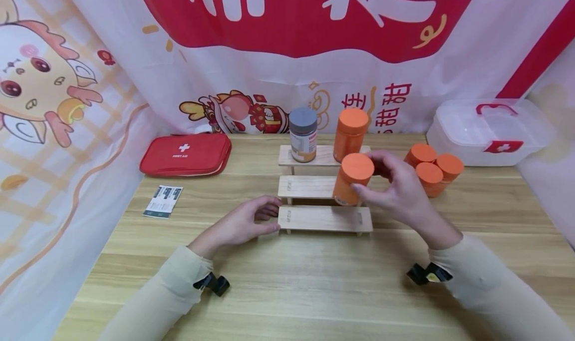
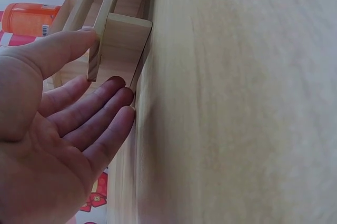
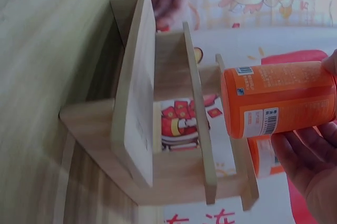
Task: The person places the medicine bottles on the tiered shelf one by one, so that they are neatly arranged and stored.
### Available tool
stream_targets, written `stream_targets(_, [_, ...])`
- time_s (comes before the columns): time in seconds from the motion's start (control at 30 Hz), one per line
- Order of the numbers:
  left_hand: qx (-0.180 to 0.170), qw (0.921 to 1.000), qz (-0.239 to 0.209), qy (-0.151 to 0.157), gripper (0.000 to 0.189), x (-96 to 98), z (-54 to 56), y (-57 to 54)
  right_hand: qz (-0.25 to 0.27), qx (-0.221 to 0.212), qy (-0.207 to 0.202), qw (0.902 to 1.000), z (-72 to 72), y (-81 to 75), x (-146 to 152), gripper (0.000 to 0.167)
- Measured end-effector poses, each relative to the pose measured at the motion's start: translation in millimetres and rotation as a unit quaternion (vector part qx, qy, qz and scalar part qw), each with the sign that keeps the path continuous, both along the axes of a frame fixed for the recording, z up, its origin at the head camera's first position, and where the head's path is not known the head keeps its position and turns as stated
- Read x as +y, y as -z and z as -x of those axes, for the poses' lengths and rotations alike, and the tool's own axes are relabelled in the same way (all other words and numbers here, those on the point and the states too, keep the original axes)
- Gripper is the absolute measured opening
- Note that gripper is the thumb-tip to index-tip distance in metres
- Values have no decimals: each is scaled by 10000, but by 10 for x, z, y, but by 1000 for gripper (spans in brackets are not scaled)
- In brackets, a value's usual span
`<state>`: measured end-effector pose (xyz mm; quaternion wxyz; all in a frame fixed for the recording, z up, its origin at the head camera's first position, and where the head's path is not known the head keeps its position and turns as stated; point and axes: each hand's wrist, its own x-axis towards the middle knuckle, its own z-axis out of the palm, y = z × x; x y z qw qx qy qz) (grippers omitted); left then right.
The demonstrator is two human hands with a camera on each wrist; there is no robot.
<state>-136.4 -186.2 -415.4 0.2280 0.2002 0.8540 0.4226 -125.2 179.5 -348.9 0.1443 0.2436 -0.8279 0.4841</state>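
Observation:
My right hand (image 1: 397, 191) grips an orange bottle (image 1: 352, 178) with an orange lid, thumb on one side and fingers on the other. The bottle tilts slightly over the right part of the middle step; whether its base touches the wood cannot be told. A three-step wooden rack (image 1: 314, 218) stands on the table. At its left end, my left hand (image 1: 244, 221) pinches the lowest board, the thumb (image 2: 68, 50) against its edge and the other fingers loosely spread. On the top step are a grey-lidded bottle (image 1: 303, 135) and another orange bottle (image 1: 350, 135).
Three orange-lidded bottles (image 1: 430, 178) cluster right of the rack. Behind them sits a translucent first-aid box (image 1: 487, 134) with a red handle. On the left lie a red first-aid pouch (image 1: 185, 155) and a small printed card (image 1: 163, 201). A printed cloth (image 1: 265, 76) hangs behind the table.

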Motion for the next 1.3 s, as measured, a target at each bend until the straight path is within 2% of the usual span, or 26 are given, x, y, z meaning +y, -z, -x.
stream_targets(0.3, [48, 10000, -58, 41, 55, 2, -14, -19, 43, -471, -123, 9988, 74, 39, -274, 51])
stream_targets(0.6, [88, 9999, -87, 34, 55, 5, -21, -15, 45, -710, -129, 9974, 112, 14, -520, 53])
stream_targets(1.0, [115, 9999, -31, 34, 55, 13, -37, -39, 4, -467, -145, 9988, 234, 8, -760, 58])
stream_targets(1.3, [95, 10000, -17, 24, 57, 13, -34, -38, -126, -424, 52, 9990, 287, 37, -853, 61])
